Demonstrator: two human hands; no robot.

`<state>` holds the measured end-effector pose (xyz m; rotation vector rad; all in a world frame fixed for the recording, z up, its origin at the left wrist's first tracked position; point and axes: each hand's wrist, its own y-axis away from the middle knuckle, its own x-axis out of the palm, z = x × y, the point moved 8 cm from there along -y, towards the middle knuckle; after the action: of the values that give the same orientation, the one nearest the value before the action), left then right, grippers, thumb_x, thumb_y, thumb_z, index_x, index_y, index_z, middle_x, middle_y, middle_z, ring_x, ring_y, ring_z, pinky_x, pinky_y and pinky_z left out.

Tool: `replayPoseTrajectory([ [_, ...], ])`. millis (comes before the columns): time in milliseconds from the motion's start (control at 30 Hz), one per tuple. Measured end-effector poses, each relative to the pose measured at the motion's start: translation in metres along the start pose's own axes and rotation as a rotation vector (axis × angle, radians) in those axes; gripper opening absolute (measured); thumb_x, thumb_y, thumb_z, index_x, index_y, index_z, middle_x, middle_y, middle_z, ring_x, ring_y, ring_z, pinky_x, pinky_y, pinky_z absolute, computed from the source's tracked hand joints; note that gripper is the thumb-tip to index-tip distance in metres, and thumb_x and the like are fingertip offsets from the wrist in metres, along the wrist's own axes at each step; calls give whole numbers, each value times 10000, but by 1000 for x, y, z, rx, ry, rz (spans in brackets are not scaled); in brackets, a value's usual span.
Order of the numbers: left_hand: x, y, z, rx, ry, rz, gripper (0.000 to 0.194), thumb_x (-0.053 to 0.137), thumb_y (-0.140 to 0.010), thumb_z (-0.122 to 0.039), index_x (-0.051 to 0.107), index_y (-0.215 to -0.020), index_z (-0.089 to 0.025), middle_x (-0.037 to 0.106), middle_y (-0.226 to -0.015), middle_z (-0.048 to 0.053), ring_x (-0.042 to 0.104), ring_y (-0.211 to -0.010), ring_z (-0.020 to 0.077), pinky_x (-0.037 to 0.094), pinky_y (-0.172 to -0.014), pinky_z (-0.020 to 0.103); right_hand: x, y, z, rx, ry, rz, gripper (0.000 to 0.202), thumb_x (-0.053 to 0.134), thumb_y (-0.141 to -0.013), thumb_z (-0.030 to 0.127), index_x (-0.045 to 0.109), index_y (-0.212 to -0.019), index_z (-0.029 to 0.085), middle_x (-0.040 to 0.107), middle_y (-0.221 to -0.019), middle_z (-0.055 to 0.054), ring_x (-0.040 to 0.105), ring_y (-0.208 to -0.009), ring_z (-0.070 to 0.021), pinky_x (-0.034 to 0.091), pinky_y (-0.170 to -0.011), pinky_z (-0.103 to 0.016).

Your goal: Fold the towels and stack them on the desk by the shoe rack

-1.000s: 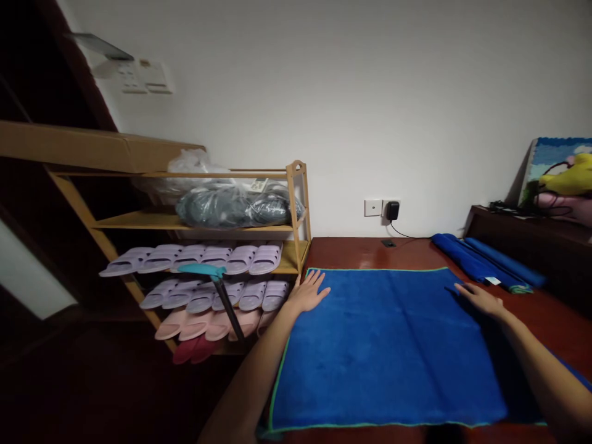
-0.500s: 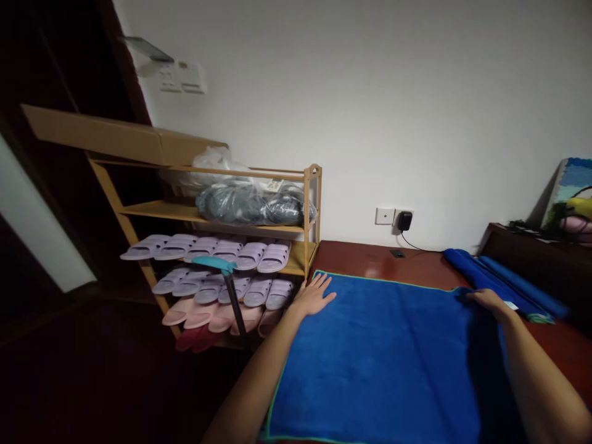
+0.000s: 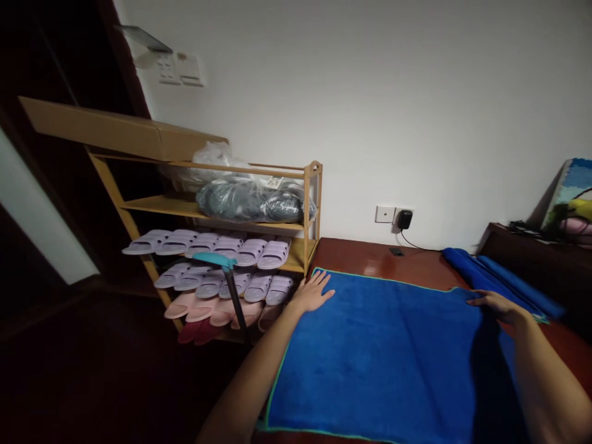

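A blue towel [image 3: 370, 345] with a green edge lies spread over the red-brown table [image 3: 351, 253]. On its far left corner my left hand [image 3: 312, 294] rests flat, fingers spread. My right hand [image 3: 497, 303] is at the towel's far right part, palm down, its fingers stretched toward the left over the cloth; a dark shadow falls below it. More blue towels [image 3: 509, 283] lie folded or rolled to the right, just beyond my right hand.
At the left stands a wooden rack [image 3: 307, 216] with rows of slippers [image 3: 252, 251], a plastic-wrapped bundle [image 3: 259, 200] and a cardboard box [image 3: 115, 132]. A blue-topped handle [image 3: 215, 259] rises before it. A black plug [image 3: 404, 219] sits in the wall outlet.
My right hand has turned flatter, with its fingers more stretched out, and the towel's far right part lies smoother. My left hand stays on its corner. The view has shifted slightly.
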<state>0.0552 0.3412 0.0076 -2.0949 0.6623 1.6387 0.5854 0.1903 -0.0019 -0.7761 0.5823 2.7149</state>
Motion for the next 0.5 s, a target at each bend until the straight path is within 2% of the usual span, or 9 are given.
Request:
replayPoseTrajectory([
  [100, 1, 0, 1, -3, 3, 6, 729, 175, -897, -686, 192, -1501, -278, 115, -1575, 14, 61, -1446, 241, 134, -1114, 558, -6, -2, -6, 50, -17, 12, 337, 628, -567, 341, 698, -861, 193, 716, -921, -91, 678, -877, -262, 544, -783, -339],
  [267, 1, 0, 1, -8, 4, 9, 723, 180, -898, -682, 190, -1501, -284, 115, -1576, 10, 56, -1446, 247, 133, -1116, 554, -17, -8, -9, 92, 98, -82, 201, 625, -534, 313, 660, -685, 185, 683, -667, -74, 657, -639, -247, 542, -644, -353],
  [500, 0, 1, 0, -11, 2, 7, 711, 192, -900, -677, 189, -1500, -295, 117, -1575, 11, 59, -1446, 243, 140, -1111, 562, -21, -4, 14, -98, 281, -311, 246, 480, -675, 351, 619, -741, 160, 694, -800, -135, 662, -726, -229, 519, -653, -301],
])
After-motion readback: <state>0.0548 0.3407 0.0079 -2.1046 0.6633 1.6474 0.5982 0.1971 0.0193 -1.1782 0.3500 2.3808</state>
